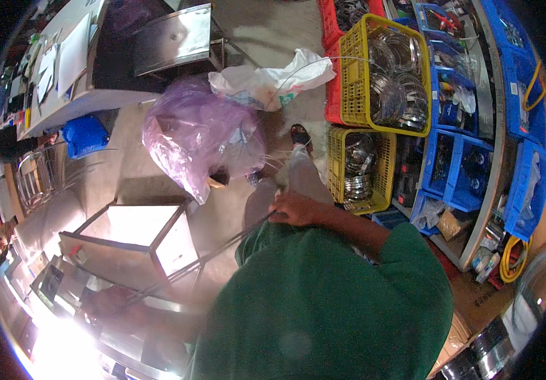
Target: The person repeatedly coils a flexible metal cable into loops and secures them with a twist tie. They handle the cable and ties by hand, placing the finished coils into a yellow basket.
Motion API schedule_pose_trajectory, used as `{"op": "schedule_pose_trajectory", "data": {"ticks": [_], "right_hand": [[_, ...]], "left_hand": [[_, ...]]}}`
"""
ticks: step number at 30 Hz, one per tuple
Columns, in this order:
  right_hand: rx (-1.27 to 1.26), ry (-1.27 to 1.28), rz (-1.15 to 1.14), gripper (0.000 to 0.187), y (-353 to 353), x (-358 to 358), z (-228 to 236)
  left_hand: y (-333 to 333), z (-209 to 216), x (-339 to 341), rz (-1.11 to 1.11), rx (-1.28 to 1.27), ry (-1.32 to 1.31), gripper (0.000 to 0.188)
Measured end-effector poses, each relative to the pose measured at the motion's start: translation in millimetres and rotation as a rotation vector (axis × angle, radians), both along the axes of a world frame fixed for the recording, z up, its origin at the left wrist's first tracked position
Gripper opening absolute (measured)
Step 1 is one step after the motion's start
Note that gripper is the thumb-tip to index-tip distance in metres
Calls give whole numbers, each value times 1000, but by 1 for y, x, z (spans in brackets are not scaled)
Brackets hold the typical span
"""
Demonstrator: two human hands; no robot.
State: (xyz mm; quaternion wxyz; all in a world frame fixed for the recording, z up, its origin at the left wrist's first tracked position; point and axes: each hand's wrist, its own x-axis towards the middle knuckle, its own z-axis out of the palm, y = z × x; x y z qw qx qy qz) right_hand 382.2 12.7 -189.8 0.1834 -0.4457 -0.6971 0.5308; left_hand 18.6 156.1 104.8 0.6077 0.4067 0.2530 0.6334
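My right hand [295, 209] is closed in front of my body, at the near end of several long, thin dark strips [213, 253]. Whether they are metal or plastic I cannot make out. From that fist they slant down to the left, toward my left hand [105, 303], which is smeared by motion and washed out by glare. Its fingers cannot be read. Beneath the strips stands a metal box-like frame [111, 253] with a brightly lit top. A large, purple-tinted plastic bag [200, 130] lies on the floor ahead of me.
Yellow crates [355, 76] [383, 164] holding coiled metal rings stand at the right, beside a rack of blue bins [466, 164]. A white sack [247, 82] lies behind the purple bag. A metal stool [181, 41] and a paper-strewn table [73, 104] are far left; a blue bag [85, 136] sits below.
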Motion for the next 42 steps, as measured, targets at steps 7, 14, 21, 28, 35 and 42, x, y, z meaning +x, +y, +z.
{"op": "schedule_pose_trajectory", "data": {"ticks": [7,14,21,28,35,42], "right_hand": [[270,17,-151,28,6,19,47],[84,235,79,19,16,38,95],[168,461,127,15,36,14,154],[67,350,-476,13,24,115,111],[66,733,-841,21,67,211,227],[757,-147,-337,17,118,199,385]], "left_hand": [[-32,42,-41,720,75,713,36],[-26,19,-1,217,-123,-222,29],[5,22,119,391,-497,-8,28],[3,-13,140,259,-653,-29,37],[13,-161,183,-90,-660,511,38],[-36,-275,255,-610,-322,1431,72]]}}
